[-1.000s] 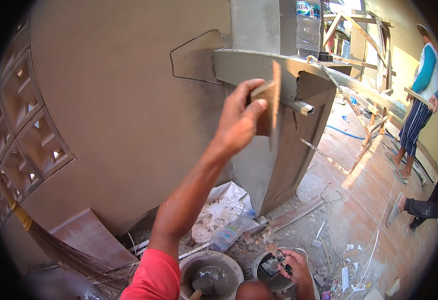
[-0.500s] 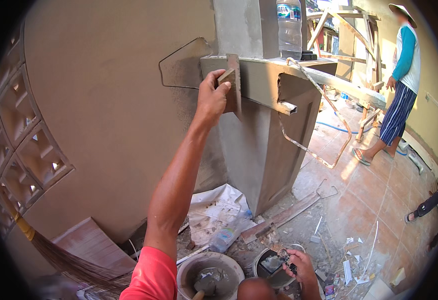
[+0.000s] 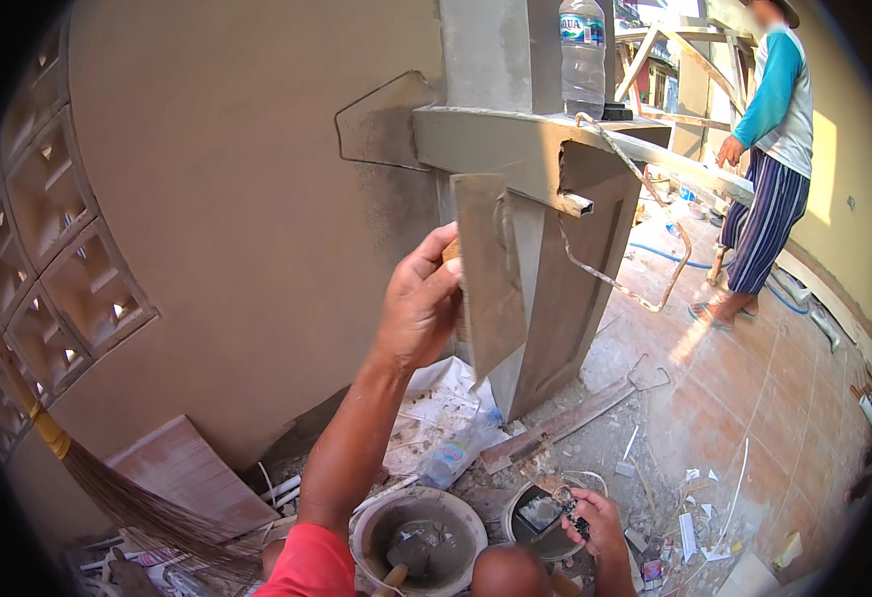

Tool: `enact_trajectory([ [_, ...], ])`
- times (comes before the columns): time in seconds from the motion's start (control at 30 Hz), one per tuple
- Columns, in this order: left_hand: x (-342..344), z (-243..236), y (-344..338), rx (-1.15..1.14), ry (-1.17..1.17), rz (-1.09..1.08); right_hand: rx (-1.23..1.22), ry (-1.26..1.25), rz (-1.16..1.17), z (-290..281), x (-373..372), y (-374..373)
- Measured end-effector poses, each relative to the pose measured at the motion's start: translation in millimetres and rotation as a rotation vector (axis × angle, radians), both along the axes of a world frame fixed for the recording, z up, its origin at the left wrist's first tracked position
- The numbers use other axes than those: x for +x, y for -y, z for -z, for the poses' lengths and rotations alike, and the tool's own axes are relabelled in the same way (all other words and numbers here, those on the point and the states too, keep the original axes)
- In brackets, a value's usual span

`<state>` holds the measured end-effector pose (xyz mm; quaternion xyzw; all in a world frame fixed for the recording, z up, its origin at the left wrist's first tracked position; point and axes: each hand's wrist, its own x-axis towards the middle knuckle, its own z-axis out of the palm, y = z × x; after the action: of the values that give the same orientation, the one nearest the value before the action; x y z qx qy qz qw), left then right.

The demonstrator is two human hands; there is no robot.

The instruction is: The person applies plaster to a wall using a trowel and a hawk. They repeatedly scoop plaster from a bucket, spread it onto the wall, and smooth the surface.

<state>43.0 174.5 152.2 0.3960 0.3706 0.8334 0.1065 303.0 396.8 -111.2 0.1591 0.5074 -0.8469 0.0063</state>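
My left hand (image 3: 421, 298) is closed round the wooden handle of a plastering float (image 3: 491, 274). The float is held upright, its flat, mortar-smeared face turned to the right, in front of the grey pillar base (image 3: 550, 298) and below the plastered ledge (image 3: 486, 139). Low down, my right hand (image 3: 597, 522) grips a crusted tool (image 3: 573, 509) with a dark, lumpy handle; its exact kind is unclear. This hand is over a bucket (image 3: 526, 542) with a dark square piece in it. Left of that stands a mortar bucket (image 3: 364, 542) with a trowel (image 3: 401, 567) in wet mix.
A bent metal rod (image 3: 677, 264) juts out beside the ledge, which carries a water bottle (image 3: 582, 65). Another person (image 3: 779, 129) stands at the right. A broom (image 3: 108, 497) leans at left. An empty plastic bottle (image 3: 446, 460), a plank (image 3: 575, 413) and rubble cover the ground.
My left hand has brought the float down and away from the ledge's face and turned its flat side into view. The right hand stays low. The other person has shifted left, one forearm raised.
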Motion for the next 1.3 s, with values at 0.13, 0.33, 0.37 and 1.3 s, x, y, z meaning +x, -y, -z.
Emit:
enact_trajectory([
  [0.13, -22, 60, 39, 0.117, 0.33, 0.002, -0.061, -0.18, -0.013, -25, 4, 6],
  [0.33, -1, 94, 52, 0.064, 0.379, -0.285, -0.142, -0.42, -0.091, -71, -10, 35],
  [0.37, 3, 94, 50, 0.07, 0.345, -0.341, -0.156, -0.445, -0.08, -79, -13, 43],
  [1.3, 43, 105, 79, -0.414, -0.698, -0.439, -0.023, -0.798, 0.078, -178, -81, 104],
])
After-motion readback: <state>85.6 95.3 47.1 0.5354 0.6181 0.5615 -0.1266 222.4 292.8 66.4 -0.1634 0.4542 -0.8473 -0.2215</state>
